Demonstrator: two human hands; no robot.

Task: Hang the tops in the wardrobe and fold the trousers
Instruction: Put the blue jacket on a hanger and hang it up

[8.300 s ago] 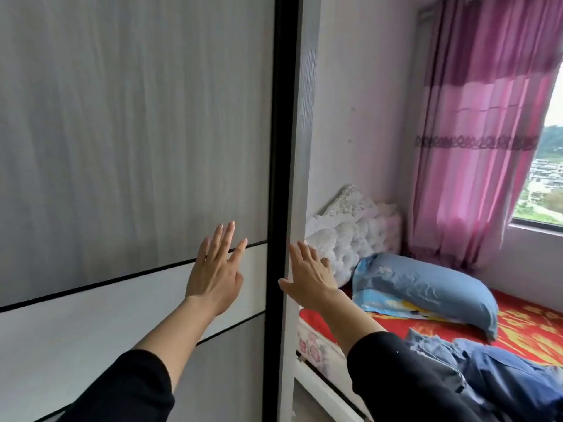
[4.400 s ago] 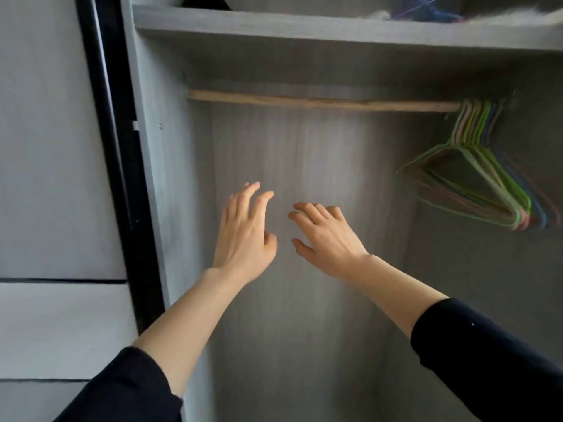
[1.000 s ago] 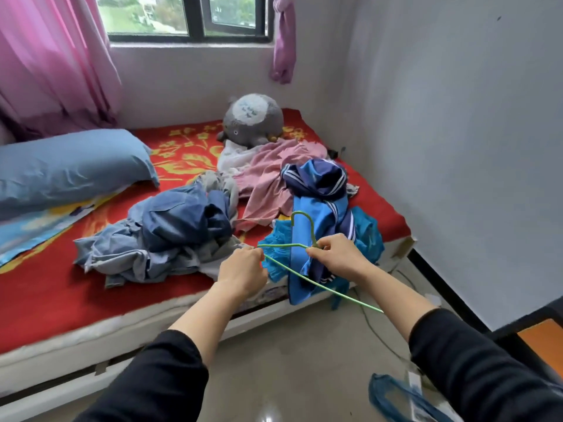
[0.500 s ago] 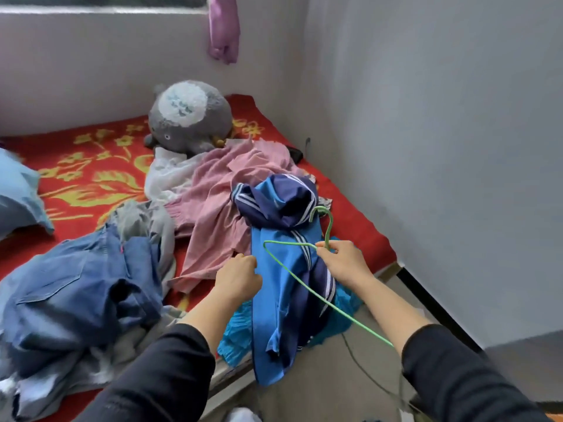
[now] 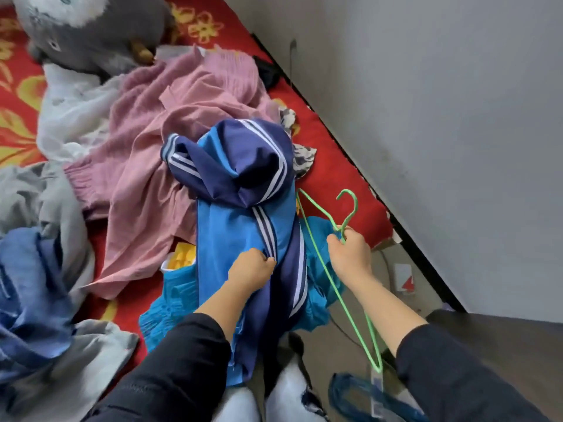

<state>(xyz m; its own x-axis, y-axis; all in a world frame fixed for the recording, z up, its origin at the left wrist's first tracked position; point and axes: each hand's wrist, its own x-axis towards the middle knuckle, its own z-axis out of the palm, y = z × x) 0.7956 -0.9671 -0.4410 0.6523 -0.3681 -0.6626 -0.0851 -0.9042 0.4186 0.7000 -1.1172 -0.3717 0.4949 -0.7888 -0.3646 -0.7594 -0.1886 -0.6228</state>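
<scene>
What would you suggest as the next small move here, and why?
Probably lift the blue striped garment clear of the bed with the left hand, which grips its fabric, and shake it open. It lies bunched, and the right hand holds the green hanger ready beside it.
</scene>
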